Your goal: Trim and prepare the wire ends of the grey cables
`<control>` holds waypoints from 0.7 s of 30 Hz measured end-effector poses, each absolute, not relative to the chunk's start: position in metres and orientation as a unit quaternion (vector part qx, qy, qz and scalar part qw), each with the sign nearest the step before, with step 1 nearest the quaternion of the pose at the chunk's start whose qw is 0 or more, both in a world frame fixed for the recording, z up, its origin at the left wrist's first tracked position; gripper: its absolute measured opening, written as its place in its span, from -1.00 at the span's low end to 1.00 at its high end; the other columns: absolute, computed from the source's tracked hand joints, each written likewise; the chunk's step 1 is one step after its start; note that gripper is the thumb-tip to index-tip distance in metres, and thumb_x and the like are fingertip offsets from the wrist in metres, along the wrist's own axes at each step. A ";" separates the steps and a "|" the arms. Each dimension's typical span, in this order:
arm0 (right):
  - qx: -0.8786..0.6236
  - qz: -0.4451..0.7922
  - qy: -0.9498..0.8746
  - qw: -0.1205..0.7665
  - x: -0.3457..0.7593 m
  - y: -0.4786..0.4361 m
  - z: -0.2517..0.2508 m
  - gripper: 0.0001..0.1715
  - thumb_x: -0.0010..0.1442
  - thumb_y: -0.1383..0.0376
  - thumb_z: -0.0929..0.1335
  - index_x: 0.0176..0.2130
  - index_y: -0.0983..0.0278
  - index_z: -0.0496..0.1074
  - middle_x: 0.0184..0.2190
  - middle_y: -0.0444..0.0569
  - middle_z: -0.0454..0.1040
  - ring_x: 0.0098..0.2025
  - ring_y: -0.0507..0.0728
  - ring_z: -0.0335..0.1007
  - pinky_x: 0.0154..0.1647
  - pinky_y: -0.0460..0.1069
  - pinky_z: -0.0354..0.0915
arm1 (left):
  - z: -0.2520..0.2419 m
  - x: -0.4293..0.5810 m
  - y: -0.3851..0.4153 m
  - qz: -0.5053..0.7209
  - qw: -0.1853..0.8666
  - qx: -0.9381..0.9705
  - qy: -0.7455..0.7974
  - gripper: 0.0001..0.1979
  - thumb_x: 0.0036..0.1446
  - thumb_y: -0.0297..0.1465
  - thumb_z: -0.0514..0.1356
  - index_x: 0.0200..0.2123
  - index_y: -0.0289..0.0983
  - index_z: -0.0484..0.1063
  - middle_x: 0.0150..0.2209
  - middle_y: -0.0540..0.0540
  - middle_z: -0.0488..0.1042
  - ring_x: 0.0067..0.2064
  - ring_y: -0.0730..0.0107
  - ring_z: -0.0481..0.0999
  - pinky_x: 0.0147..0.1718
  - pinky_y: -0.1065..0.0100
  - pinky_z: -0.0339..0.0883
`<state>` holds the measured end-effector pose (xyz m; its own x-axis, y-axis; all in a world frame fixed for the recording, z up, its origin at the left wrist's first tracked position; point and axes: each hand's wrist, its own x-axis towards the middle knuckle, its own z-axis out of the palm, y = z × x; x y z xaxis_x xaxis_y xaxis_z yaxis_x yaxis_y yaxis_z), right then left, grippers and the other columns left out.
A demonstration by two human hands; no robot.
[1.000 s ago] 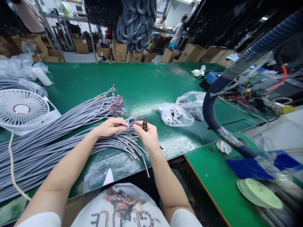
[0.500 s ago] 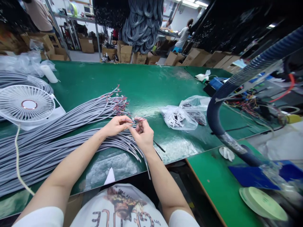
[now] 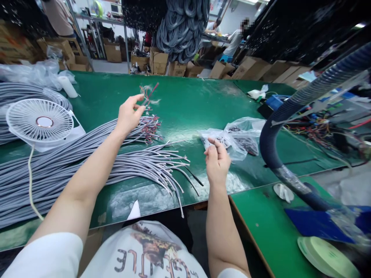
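My left hand (image 3: 128, 114) is raised over the green table (image 3: 185, 100), thumb and forefinger pinched on a grey cable's end whose red and pale wires (image 3: 147, 92) are blurred by motion. Below it lie two bundles of grey cables, the far bundle (image 3: 87, 141) with red-tipped ends and the near bundle (image 3: 139, 166) with bare stripped ends. My right hand (image 3: 216, 162) hovers at the near edge of a clear plastic bag of small parts (image 3: 234, 139), fingers curled together; what they hold, if anything, is hidden. A thin black tool (image 3: 193, 177) lies beside the near cable ends.
A white desk fan (image 3: 40, 123) stands at the left with its cord hanging off the table edge. A thick blue ribbed hose (image 3: 290, 108) arches over the right side. A green tape roll (image 3: 327, 256) lies on the lower bench. Cardboard boxes and other people are behind.
My left hand has lifted the cable end up and away towards the far bundle. My right hand has let go of the wires and moved right to the plastic bag.
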<state>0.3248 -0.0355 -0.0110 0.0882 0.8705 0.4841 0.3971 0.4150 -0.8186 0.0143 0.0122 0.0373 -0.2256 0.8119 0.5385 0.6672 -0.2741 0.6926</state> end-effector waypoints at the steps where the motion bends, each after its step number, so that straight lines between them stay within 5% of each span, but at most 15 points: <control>1: -0.527 0.180 -0.648 0.519 0.331 -0.030 -0.019 -0.50 0.26 0.07 0.17 0.01 0.30 0.38 -0.33 0.02 0.45 -0.38 0.09 0.34 -0.32 0.01 0.30 | 0.033 0.008 0.020 0.469 0.073 0.627 0.618 -0.49 0.01 -0.42 0.18 0.09 -0.35 0.34 0.06 -0.21 0.39 -0.20 0.39 0.46 -0.18 0.40 0.29; 4: -0.625 0.102 -0.666 0.394 0.346 -0.014 -0.044 -0.51 0.23 0.10 0.18 -0.05 0.35 0.45 -0.22 0.16 0.49 -0.19 0.22 0.38 -0.13 0.09 0.27 | 0.014 -0.001 0.024 0.330 0.123 0.685 0.638 -0.61 0.00 -0.39 0.18 -0.06 -0.35 0.46 -0.11 -0.17 0.51 -0.21 0.31 0.48 -0.17 0.36 0.27; 10: -0.706 0.058 -0.687 0.161 0.355 -0.007 -0.072 -0.53 0.27 0.19 0.18 0.03 0.36 0.42 -0.18 0.22 0.45 -0.18 0.25 0.36 -0.21 0.07 0.21 | -0.018 0.019 -0.009 0.123 0.219 0.781 0.572 -0.85 -0.06 -0.30 0.23 -0.42 -0.23 0.54 -0.46 -0.01 0.54 -0.43 0.38 0.42 -0.41 0.42 0.13; 15: -0.669 0.006 -0.733 0.124 0.356 -0.007 -0.070 -0.60 0.23 0.23 0.24 -0.03 0.36 0.47 -0.13 0.24 0.42 -0.10 0.30 0.29 -0.18 0.09 0.18 | -0.026 0.030 -0.012 0.046 0.183 0.806 0.561 -0.88 -0.03 -0.31 0.21 -0.46 -0.23 0.48 -0.46 -0.05 0.51 -0.44 0.36 0.38 -0.47 0.41 0.05; 21: -0.588 0.059 -0.791 0.159 0.360 -0.031 -0.055 -0.74 0.21 0.31 0.24 -0.22 0.31 0.49 -0.29 0.06 0.48 -0.23 0.16 0.32 -0.17 0.00 0.18 | -0.009 0.016 -0.012 0.159 0.216 0.762 0.590 -0.75 0.09 -0.24 0.10 -0.31 -0.29 0.44 -0.49 -0.03 0.42 -0.47 0.41 0.32 -0.47 0.43 0.09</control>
